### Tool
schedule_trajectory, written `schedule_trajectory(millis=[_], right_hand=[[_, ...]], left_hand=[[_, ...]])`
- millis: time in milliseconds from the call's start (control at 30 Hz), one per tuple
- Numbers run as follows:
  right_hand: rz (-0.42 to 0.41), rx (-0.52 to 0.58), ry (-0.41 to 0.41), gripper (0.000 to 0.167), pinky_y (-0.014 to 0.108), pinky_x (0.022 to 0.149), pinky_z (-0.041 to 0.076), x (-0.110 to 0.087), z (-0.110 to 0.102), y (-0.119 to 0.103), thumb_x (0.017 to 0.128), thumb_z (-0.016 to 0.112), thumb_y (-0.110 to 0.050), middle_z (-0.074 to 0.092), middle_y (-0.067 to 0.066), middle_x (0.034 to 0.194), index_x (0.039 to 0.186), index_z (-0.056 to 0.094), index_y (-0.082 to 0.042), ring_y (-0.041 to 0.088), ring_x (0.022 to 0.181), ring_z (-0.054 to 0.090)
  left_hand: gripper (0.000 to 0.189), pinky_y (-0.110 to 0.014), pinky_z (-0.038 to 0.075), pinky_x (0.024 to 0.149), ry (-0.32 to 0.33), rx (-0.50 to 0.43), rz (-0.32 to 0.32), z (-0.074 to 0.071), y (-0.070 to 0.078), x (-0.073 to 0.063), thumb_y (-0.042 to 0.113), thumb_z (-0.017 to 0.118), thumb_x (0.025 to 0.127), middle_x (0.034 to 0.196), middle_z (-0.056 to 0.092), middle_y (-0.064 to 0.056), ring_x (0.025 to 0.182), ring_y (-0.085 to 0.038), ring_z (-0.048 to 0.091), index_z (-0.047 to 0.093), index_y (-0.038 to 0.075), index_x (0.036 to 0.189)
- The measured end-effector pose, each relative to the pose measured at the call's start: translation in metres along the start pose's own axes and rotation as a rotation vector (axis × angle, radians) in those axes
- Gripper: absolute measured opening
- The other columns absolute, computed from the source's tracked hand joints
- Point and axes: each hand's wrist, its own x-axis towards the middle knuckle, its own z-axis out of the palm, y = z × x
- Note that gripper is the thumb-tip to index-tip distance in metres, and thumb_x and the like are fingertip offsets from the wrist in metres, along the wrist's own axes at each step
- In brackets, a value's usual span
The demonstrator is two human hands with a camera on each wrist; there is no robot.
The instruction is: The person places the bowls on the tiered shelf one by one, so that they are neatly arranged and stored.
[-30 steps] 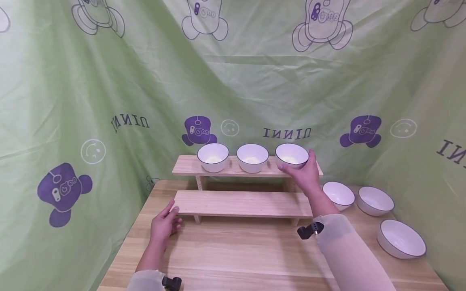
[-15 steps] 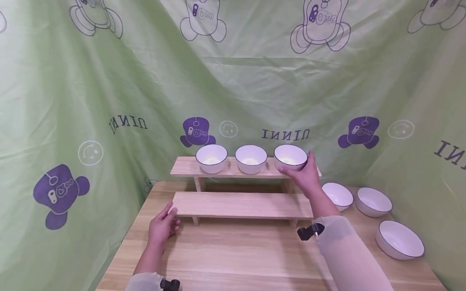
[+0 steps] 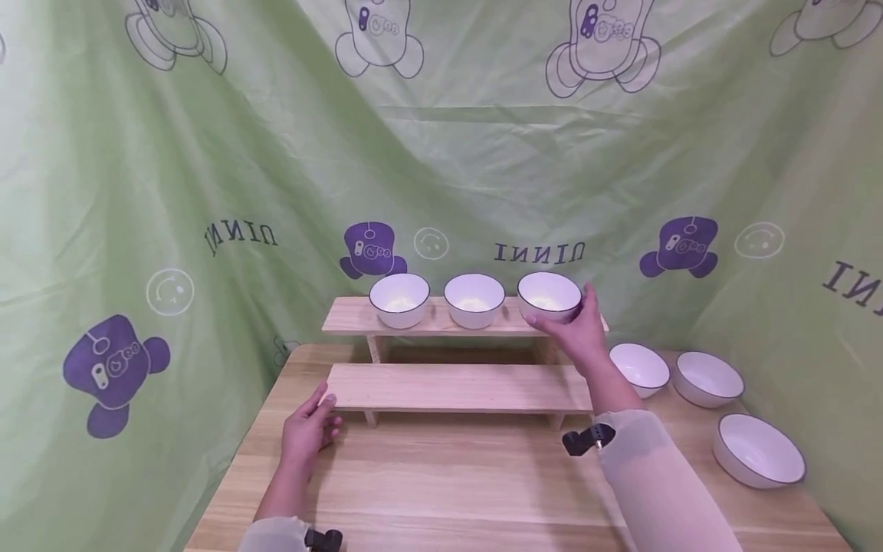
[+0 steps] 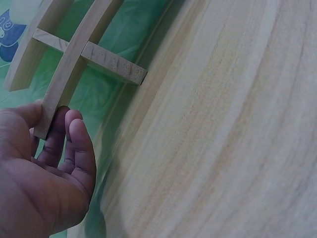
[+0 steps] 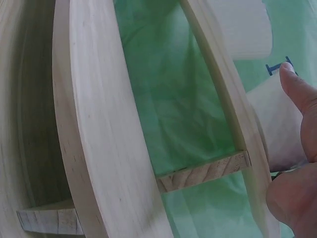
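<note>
- The dark-rimmed white bowl you've got sits toward the right end of the upper shelf, and your right hand pinches it, thumb on the near side.
- Left of it on that same shelf: a middle bowl and a left bowl, lined up with gaps between.
- Your left hand pinches the left end of the lower shelf, which is closer to you.
- Three more bowls stand on the desk, off to the right.
- Green cloth with purple cartoon prints hangs behind it all.
</note>
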Motion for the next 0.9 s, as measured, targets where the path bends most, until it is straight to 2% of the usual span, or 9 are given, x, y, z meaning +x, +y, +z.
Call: schedule_trajectory(millis=[167,300,600,900], right_hand=[[0.033,0.106,-0.052,0.145,0.043,0.129,0.021,-0.006,-0.005,0.0,0.074,0.096,-0.036,0.014,0.023,0.169,0.165,-0.016,-0.018,0.035,0.156,0.019],[0.019,0.148,-0.078,0.143,0.043,0.129,0.021,-0.012,-0.01,-0.001,0.077,0.095,-0.031,0.016,0.023,0.169,0.164,-0.017,-0.017,0.035,0.156,0.019],[0.023,0.15,0.013,0.135,0.038,0.129,0.021,-0.03,-0.026,0.006,0.08,0.093,-0.031,0.024,0.016,0.167,0.167,-0.009,-0.019,0.031,0.156,0.02],[0.006,0.119,0.046,0.134,0.038,0.129,0.02,-0.04,-0.046,0.006,0.081,0.092,-0.033,0.022,0.017,0.167,0.167,-0.009,-0.018,0.03,0.157,0.017]], left_hand=[[0.066,-0.027,0.064,0.074,0.009,0.005,-0.006,0.0,-0.003,0.0,0.043,0.078,0.094,0.14,0.055,-0.005,0.083,-0.011,0.07,0.051,0.033,0.153],[0.067,-0.027,0.064,0.073,0.013,0.007,0.001,0.0,-0.002,0.001,0.045,0.078,0.093,0.133,0.057,-0.003,0.083,-0.011,0.07,0.051,0.034,0.153],[0.067,-0.027,0.064,0.073,0.004,0.005,0.001,0.0,-0.004,0.0,0.042,0.078,0.094,0.13,0.058,-0.001,0.083,-0.011,0.07,0.051,0.033,0.154],[0.071,-0.027,0.064,0.073,-0.014,-0.009,0.003,0.0,-0.003,0.002,0.045,0.079,0.092,0.145,0.052,-0.005,0.082,-0.01,0.07,0.05,0.031,0.155]])
